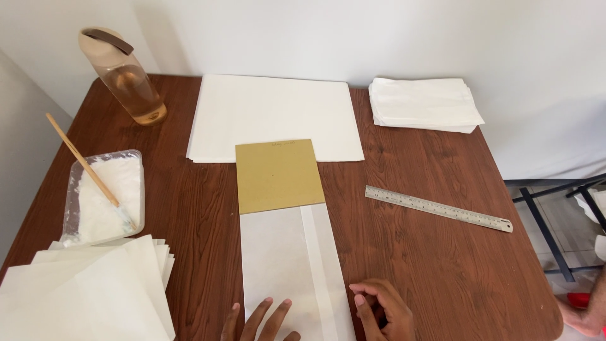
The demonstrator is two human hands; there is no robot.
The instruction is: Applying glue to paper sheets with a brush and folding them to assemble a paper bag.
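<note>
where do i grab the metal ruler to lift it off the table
Pinch the metal ruler across its narrow width near the middle, coming from above. It lies flat and thin on the table, nothing touching it, so likely tip one long edge up first.

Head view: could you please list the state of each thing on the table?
Folded white paper: flat, pressed by left hand and right hand.
Brown card: tucked partly into the folded paper.
Bottle: upright, capped.
Paste tub: open, brush resting in it.
Steel ruler: lying flat, untouched.
Large sheets: stacked flat.
</note>
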